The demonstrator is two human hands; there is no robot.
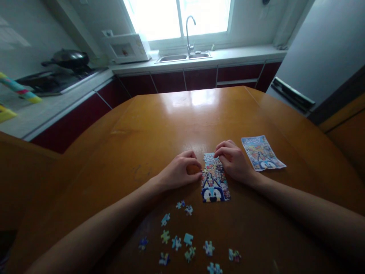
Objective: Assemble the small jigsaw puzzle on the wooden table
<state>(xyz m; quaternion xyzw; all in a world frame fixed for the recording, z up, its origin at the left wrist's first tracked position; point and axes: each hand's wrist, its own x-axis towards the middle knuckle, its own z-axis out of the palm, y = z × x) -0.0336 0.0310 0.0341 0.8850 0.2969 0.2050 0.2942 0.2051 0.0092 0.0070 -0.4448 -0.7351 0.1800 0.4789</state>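
Observation:
A partly assembled jigsaw puzzle (215, 177) lies flat on the wooden table, with a blue cartoon dog's face at its near end and a crowd of small figures above. My left hand (185, 169) is curled at its left side, thumb and index fingertips on that edge. At the upper right corner, my right hand (232, 160) has its fingers bent and pinched together on the puzzle; what lies beneath the fingertips is hidden. Several loose puzzle pieces (176, 243) are scattered nearer to me, among them a yellow-green piece (165, 236) and a light blue piece (188, 239).
To the right of my right hand lies a creased picture sheet (262, 152) with the same dog design. The table (176, 121) has a rounded far edge. Beyond stand a counter with a sink (185, 57), a microwave (127, 48), a wok (70, 59) and a fridge (322, 49).

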